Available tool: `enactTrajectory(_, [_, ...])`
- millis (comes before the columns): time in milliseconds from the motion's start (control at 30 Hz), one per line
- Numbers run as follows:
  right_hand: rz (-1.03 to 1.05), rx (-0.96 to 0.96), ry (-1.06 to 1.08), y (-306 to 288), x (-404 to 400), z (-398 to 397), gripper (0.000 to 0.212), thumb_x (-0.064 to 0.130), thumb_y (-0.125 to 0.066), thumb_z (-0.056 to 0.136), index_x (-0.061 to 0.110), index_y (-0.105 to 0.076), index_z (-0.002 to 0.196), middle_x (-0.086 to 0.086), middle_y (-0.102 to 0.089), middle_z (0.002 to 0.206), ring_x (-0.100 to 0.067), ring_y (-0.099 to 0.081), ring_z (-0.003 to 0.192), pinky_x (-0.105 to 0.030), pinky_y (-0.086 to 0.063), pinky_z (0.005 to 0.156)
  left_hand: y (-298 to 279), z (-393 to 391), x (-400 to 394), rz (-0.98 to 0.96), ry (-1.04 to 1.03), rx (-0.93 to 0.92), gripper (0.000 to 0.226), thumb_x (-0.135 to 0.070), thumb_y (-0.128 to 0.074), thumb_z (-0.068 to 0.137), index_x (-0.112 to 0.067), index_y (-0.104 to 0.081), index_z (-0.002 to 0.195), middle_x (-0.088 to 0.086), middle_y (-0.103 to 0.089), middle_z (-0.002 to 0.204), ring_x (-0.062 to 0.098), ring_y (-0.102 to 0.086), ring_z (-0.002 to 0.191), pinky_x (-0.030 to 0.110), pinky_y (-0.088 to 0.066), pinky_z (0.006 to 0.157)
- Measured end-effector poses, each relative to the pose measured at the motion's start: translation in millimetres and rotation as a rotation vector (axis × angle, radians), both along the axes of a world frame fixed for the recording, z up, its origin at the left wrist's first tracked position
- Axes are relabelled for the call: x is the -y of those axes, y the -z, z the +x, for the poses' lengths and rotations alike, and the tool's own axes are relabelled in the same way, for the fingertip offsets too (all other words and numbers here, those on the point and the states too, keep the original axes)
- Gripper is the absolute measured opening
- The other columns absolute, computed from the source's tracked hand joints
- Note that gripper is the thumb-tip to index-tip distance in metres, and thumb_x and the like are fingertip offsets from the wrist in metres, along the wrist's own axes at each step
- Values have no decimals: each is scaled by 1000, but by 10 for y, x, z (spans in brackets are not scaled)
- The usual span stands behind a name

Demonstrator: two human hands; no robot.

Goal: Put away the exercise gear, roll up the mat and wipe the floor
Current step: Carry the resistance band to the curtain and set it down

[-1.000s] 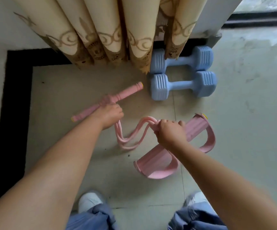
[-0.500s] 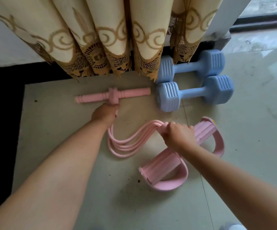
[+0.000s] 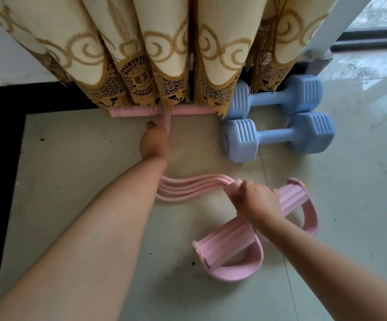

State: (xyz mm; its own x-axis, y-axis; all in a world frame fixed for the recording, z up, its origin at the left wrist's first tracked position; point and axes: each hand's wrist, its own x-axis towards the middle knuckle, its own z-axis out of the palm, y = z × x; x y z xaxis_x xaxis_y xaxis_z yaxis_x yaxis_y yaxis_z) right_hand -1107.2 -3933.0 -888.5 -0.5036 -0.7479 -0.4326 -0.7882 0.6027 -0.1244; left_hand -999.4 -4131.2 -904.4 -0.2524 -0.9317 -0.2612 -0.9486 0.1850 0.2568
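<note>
Left hand [image 3: 155,141] outstretched at pink handle bar [image 3: 187,110]

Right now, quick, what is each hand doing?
Left hand: open, fingers pushing the pink handle bar against the curtain.
Right hand: closed around the pink foot strap piece.

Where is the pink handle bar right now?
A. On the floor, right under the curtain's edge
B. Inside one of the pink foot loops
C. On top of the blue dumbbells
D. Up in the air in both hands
A: the pink handle bar lies flat on the floor with the curtain fringe hanging over it, beside the blue dumbbells, while the left hand reaches toward it.
</note>
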Motion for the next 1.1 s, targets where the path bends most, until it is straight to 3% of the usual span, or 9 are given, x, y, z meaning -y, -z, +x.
enactTrajectory(167, [-19,45,64,-74,49,49,13,26,-36,92,19,-41,82,0,-58,82,-28,-60,92,-33,-29,73,2,-92,7,85,-99,-72,48,-17,-46,97,4,-33,138,22,-46,135,36,-50,122,40,-44,95])
enactTrajectory(267, [-51,92,64,-144,82,80,27,17,-40,89,19,-33,63,4,-43,69,-29,-59,88,-29,-31,67,-24,51,-40,165,-52,-202,43,-18,-46,97,0,-38,135,22,-51,132,35,-51,120,34,-43,93])
enactTrajectory(433, [-76,204,80,-207,180,129,34,14,-42,87,19,-30,55,-2,-51,75,-28,-49,72,-27,-33,59,-104,423,-98,301,-7,-276,40,-19,-38,101,-12,-40,140,16,-50,138,29,-51,122,26,-38,87])
enactTrajectory(500, [-89,232,113,-276,246,167,24,17,-43,89,18,-46,65,-6,-54,81,-30,-53,78,-27,-34,61,-85,568,-74,384,-56,-283,38,-21,-37,100,-11,-45,136,16,-54,133,28,-55,115,28,-38,87])
enactTrajectory(567, [-118,260,172,-349,326,213,18,21,-46,92,9,-59,94,-13,-61,95,-32,-59,94,-29,-37,67,-56,681,-44,477,-107,-353,31,-18,-39,98,-6,-58,119,20,-61,121,30,-59,108,29,-38,83])
enactTrajectory(733, [-236,349,422,-432,567,300,32,26,-51,94,6,-60,117,-15,-66,115,-31,-59,107,-27,-41,76,-132,624,-94,783,-280,-603,30,-18,-35,102,-18,-59,85,2,-59,88,12,-55,78,20,-42,71])
enactTrajectory(867, [-280,410,506,-338,850,352,34,21,-52,94,4,-49,123,-15,-61,122,-31,-56,114,-31,-44,88,-123,523,-61,844,-249,-622,38,-34,-27,103,-10,-57,110,0,-59,89,6,-52,74,15,-40,69])
enactTrajectory(1033, [-311,364,446,-227,1065,392,27,16,-49,93,2,-45,115,-20,-62,116,-36,-57,109,-36,-45,83,-36,594,61,799,-100,-460,52,-67,-43,82,-20,-62,93,2,-61,107,16,-57,101,27,-40,100])
enactTrajectory(1100, [-290,328,396,-183,1071,397,27,13,-45,93,1,-44,118,-21,-60,117,-37,-56,109,-38,-44,84,-21,595,77,752,-28,-390,41,-55,-49,88,-20,-63,105,0,-58,103,13,-52,97,24,-38,87])
